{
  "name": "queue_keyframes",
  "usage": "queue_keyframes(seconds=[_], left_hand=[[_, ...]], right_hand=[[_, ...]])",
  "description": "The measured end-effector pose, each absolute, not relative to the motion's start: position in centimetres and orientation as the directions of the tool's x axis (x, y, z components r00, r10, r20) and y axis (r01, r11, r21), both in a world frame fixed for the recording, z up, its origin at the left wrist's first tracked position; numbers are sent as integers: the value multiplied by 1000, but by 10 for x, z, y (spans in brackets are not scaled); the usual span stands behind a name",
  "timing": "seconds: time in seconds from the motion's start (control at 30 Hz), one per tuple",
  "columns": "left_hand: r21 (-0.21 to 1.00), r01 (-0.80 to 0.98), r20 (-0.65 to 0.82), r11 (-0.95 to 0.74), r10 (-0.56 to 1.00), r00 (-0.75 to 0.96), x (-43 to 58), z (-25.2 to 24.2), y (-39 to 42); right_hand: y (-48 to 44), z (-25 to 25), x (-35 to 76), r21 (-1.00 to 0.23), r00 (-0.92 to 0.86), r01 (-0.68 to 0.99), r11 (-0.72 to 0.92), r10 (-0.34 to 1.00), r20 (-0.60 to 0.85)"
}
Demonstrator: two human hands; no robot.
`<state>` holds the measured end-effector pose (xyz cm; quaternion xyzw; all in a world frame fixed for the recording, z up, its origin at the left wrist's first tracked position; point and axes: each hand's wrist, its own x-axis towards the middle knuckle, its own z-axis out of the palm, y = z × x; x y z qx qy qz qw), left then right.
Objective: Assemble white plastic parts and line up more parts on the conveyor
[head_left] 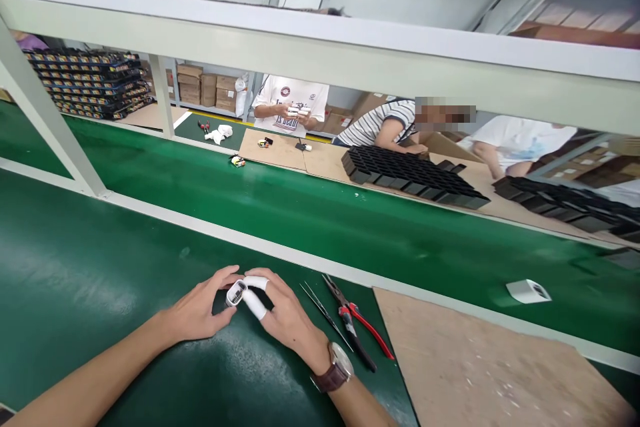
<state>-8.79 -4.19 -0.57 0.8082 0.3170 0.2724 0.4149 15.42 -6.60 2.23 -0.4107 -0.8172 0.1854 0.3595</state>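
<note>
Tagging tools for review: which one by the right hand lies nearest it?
The slim tweezers, between the right hand and the red-and-black pliers, which lie farther off.

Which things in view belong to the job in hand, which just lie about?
Likely job:
Small white plastic housing, between left hand and right hand
Slim silver metal tweezers
Red-and-black metal pliers

Perhaps just lying about:
Flat brown board
Second white plastic housing

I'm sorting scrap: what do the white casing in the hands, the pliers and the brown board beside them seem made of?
White casing: probably plastic, judging by its smooth, even white wall.
Pliers: grey metal head, likely steel; red and dark handles look plastic- or rubber-coated.
Brown board: matt, pale-scuffed, perhaps fibreboard or thin wood.
</note>
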Motion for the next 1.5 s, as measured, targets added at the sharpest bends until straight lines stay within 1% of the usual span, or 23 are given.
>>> queue_keyframes(seconds=[0.07, 0.1, 0.2, 0.27, 0.33, 0.43, 0.5, 0.57, 0.63, 0.67, 0.7, 0.73, 0.77, 0.83, 0.9, 1.0, 1.1, 1.23, 1.33, 1.4, 1.47, 1.5], left_hand=[[780, 317, 237, -539, 724, 648, -89, -3, -43], [735, 328, 280, -593, 706, 650, -89, -3, -43], [599, 322, 418, -733, 629, 655, -88, -4, -43], [540, 304, 491, -785, 587, 644, -87, -4, -42], [505, 300, 536, -809, 566, 627, -86, -3, -42], [506, 320, 529, -801, 581, 619, -84, -1, -41], [558, 321, 506, -765, 620, 599, -83, 0, -40], [697, 293, 462, -654, 722, 515, -83, 1, -38], [874, 224, 330, -431, 866, 376, -86, 2, -32], [931, 191, 242, -311, 918, 313, -88, 4, -26], [955, 188, 177, -230, 949, 262, -91, 6, -18], [954, 222, 149, -199, 963, 224, -93, 9, -6], [936, 282, 162, -213, 968, 194, -96, 13, 8], [859, 419, 255, -294, 956, 147, -99, 21, 44], [792, 507, 342, -340, 935, 93, -101, 27, 87], [733, 582, 417, -351, 909, 23, -100, 28, 141], [707, 608, 446, -360, 895, 11, -100, 17, 161], [688, 603, 502, -405, 865, 8, -125, 6, 128], [660, 650, 529, -376, 847, -47, -185, 20, 78], [635, 721, 530, -276, 835, -147, -249, 40, 36], [611, 786, 529, -95, 788, -315, -328, 68, -19], [601, 799, 532, 17, 737, -416, -369, 83, -53]], right_hand=[[-62, 11, 158, -626, -315, 546, 557, 829, 462], [-60, 5, 160, -613, -291, 573, 545, 834, 469], [-56, -10, 160, -514, -308, 664, 542, 826, 473], [-55, -15, 159, -461, -340, 695, 552, 817, 466], [-55, -17, 157, -436, -353, 710, 553, 815, 460], [-56, -16, 156, -420, -362, 719, 554, 814, 454], [-56, -17, 156, -409, -367, 726, 553, 814, 449], [-56, -18, 155, -397, -359, 734, 550, 812, 460], [-55, -20, 154, -384, -342, 743, 549, 804, 487], [-55, -20, 154, -375, -336, 748, 548, 799, 499], [-54, -20, 153, -366, -331, 754, 546, 796, 507], [-54, -20, 153, -358, -329, 758, 545, 794, 512], [-53, -20, 152, -354, -329, 761, 544, 793, 513], [-52, -21, 152, -357, -323, 764, 537, 798, 508], [-52, -22, 152, -364, -318, 765, 531, 804, 503], [-52, -24, 153, -361, -313, 768, 529, 802, 509], [-50, -26, 154, -353, -310, 768, 534, 793, 524], [-45, -32, 156, -322, -331, 770, 552, 775, 538], [-41, -42, 162, -265, -383, 745, 613, 717, 583], [-37, -53, 169, -232, -409, 703, 672, 650, 640], [-30, -65, 177, -210, -434, 657, 724, 590, 681], [-25, -72, 181, -203, -461, 634, 746, 576, 675]])
